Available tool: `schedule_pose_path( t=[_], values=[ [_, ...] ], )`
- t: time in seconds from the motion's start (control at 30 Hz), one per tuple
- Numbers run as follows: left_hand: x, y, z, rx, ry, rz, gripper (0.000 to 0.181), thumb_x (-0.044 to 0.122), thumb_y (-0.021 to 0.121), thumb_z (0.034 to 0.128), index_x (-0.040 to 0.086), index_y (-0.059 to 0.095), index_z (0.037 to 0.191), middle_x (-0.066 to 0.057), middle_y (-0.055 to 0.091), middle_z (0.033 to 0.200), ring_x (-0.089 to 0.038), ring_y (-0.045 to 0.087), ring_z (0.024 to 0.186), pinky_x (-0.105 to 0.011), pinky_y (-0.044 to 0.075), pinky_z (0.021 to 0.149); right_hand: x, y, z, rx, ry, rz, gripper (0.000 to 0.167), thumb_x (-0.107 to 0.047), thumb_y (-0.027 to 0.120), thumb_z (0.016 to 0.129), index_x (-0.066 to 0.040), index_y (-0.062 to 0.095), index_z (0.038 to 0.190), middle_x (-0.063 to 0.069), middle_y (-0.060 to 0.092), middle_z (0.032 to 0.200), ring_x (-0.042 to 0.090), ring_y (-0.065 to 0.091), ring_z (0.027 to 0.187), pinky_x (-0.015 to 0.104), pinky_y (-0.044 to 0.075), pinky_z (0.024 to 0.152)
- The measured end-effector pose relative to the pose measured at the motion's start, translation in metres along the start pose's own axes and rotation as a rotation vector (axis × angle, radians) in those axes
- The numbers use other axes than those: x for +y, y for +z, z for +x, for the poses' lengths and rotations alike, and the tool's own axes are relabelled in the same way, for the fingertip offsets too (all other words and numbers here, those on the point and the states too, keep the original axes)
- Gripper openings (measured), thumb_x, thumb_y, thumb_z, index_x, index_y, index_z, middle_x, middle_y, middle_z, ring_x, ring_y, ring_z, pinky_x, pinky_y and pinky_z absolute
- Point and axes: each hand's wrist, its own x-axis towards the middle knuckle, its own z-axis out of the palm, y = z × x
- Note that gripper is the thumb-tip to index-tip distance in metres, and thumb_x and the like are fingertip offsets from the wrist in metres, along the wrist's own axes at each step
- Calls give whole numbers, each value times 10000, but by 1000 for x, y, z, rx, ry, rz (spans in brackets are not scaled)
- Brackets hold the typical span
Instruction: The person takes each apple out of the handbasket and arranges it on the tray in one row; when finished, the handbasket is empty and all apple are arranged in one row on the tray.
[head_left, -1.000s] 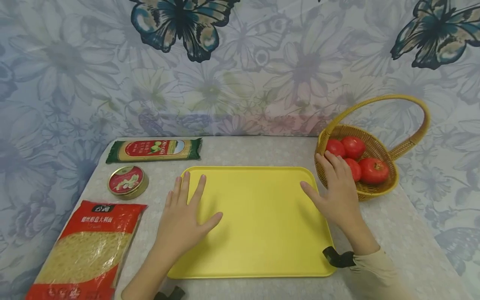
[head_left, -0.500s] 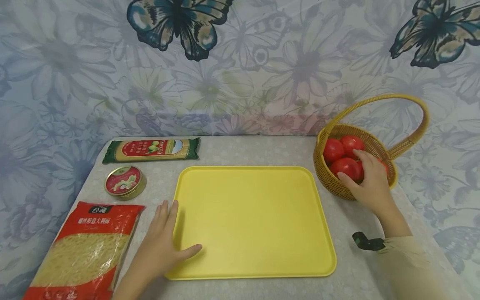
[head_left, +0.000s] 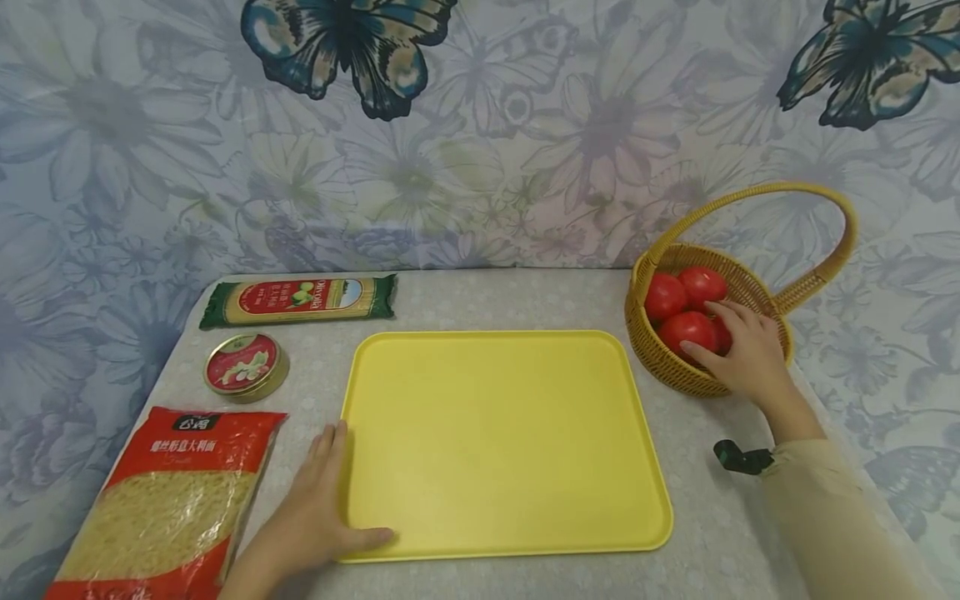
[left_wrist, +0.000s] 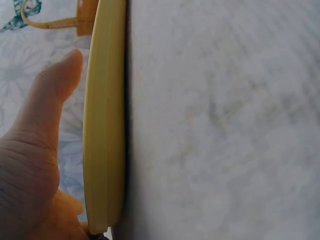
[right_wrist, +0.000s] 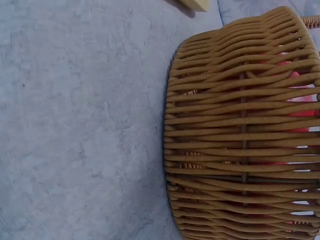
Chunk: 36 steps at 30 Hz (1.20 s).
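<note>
My left hand [head_left: 311, 504] is at the near left corner of a yellow tray [head_left: 498, 442], fingers straight along its left edge and thumb stretched over the rim. The left wrist view shows the thumb [left_wrist: 52, 92] apart from the tray's side [left_wrist: 105, 120]. At the right, a wicker basket [head_left: 667, 371] with a tall handle bears several red tomatoes [head_left: 686, 333]. My right hand [head_left: 753, 354] reaches into it, thumb and fingers bent round the rightmost tomato [head_left: 723, 333], which it mostly hides. Only the basket's woven side [right_wrist: 240, 135] fills the right wrist view; that hand is unseen there.
Left of the tray lie a green-ended spaghetti packet [head_left: 300, 300], a round tin [head_left: 246, 367] and a red bag of pasta [head_left: 165, 508]. A patterned cloth [head_left: 480, 167] with butterflies hangs behind the table [head_left: 517, 300]. The basket's handle [head_left: 780, 190] arches above the tomatoes.
My right hand has gone from the basket's left rim to the tomato at its right side. My left hand has drawn back from over the tray to its left edge.
</note>
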Motion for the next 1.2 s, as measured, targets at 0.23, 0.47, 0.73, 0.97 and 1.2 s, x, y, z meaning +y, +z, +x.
schedule_pose_path(
  t=[0.23, 0.47, 0.73, 0.97, 1.2],
  values=[
    [-5, 0, -4, -43, 8, -2, 1606, 841, 765, 472, 38, -70, 1585, -277, -4, 1648, -519, 46, 1497, -727, 171, 1140, 3, -1, 7, -56, 37, -59, 922, -592, 729, 810, -83, 387, 1498, 306, 340, 1505, 564, 236, 1292, 746, 186, 994],
    [-9, 3, -3, -63, -7, 5, 1649, 838, 779, 415, 47, -71, 1587, -257, -26, 1654, -495, 14, 1511, -699, 131, 1171, 3, 3, 13, -102, 54, -125, 961, -642, 714, 793, -66, 385, 1487, 331, 359, 1483, 557, 250, 1267, 727, 226, 944],
    [-11, 3, 0, -96, -21, 13, 1666, 821, 795, 398, 37, -76, 1583, -239, -38, 1659, -476, -15, 1519, -685, 99, 1186, 1, 6, 17, -116, 33, -198, 930, -627, 719, 794, 9, 454, 1419, 314, 485, 1393, 534, 282, 1235, 650, 272, 847],
    [-7, -1, 4, -118, -41, 30, 1688, 830, 785, 376, 32, -89, 1579, -240, -65, 1655, -474, -20, 1518, -666, 87, 1196, -3, 6, 19, -133, 31, -192, 843, -547, 758, 788, 30, 512, 1352, 305, 602, 1218, 488, 315, 1185, 613, 273, 851],
    [-6, -3, 7, -139, -56, 45, 1696, 834, 787, 367, 30, -84, 1580, -238, -65, 1655, -470, -17, 1520, -656, 106, 1198, 1, 7, 15, -60, 19, -182, 802, -496, 796, 759, 32, 545, 1308, 313, 599, 1175, 514, 344, 1154, 646, 295, 837]
  ],
)
